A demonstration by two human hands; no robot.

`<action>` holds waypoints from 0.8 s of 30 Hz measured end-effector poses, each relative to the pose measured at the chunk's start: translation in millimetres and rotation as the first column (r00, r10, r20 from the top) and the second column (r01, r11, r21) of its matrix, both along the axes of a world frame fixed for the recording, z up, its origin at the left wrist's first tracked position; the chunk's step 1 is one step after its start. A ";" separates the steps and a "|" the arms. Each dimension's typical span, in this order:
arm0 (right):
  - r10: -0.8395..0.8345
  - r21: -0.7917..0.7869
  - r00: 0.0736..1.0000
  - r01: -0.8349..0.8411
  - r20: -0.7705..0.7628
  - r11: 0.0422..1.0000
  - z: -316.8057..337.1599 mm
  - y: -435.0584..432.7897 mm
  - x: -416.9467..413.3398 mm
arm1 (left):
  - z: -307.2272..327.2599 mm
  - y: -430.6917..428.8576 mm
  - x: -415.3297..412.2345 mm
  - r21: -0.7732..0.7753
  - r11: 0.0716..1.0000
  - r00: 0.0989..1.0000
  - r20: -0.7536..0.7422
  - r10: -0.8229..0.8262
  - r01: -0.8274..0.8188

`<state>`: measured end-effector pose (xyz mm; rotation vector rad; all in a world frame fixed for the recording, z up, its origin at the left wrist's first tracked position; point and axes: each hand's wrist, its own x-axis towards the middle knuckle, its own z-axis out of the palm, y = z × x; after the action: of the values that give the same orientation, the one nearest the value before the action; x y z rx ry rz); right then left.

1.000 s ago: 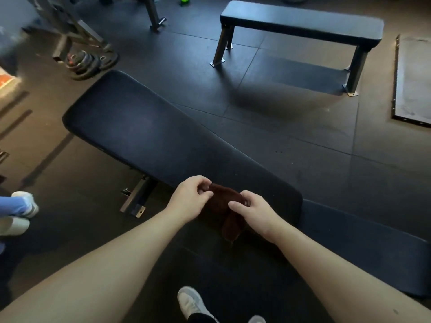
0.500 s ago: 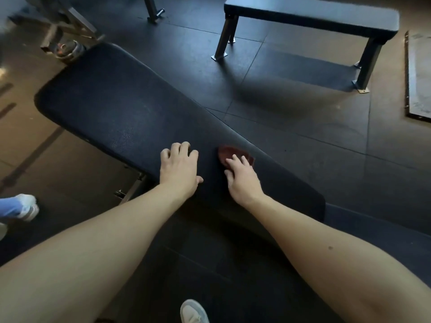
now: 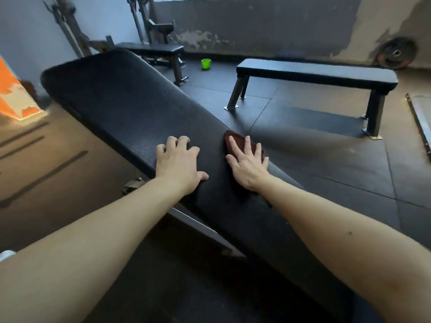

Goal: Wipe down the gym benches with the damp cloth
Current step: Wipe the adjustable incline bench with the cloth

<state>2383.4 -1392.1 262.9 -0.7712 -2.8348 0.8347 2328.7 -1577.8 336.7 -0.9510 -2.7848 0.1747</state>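
A long black padded bench point(image 3: 112, 99) runs from the upper left toward me. A dark red cloth point(image 3: 238, 142) lies on the pad near its right edge. My right hand point(image 3: 249, 164) presses flat on the cloth with straight, spread fingers and covers most of it. My left hand point(image 3: 178, 163) rests on the pad to the left of the cloth, fingers bent at the tips, holding nothing.
A flat black bench point(image 3: 314, 74) on metal legs stands at the right on the dark rubber floor. Another bench point(image 3: 151, 48) and racks stand at the back left. A green cup point(image 3: 206, 63) sits on the floor. A weight plate point(image 3: 396, 54) leans against the back wall.
Both hands held the bunched cloth a second ago; the left let go and rests on the pad, and the right now presses the cloth flat. My view has tilted up.
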 end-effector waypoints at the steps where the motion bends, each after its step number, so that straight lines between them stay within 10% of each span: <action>1: 0.013 0.008 1.000 -0.013 -0.002 1.000 -0.6 7.1 -2.7 | -2.1 -1.2 1.7 0.022 1.000 1.000 -0.004 0.013 -0.013; 16: 0.322 0.181 0.929 -0.290 -0.183 0.940 -30.0 -12.3 64.0 | -16.6 5.6 34.4 0.067 0.995 0.994 -0.070 0.084 -0.079; 24: 0.079 0.053 0.991 -0.074 -0.111 0.996 -1.9 48.7 3.8 | -23.0 1.8 36.8 0.120 0.989 0.995 -0.053 0.089 -0.082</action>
<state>2387.1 -1343.4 260.9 -0.5927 -2.7877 0.7892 2365.4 -1576.0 313.7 -0.7873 -2.7491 0.0485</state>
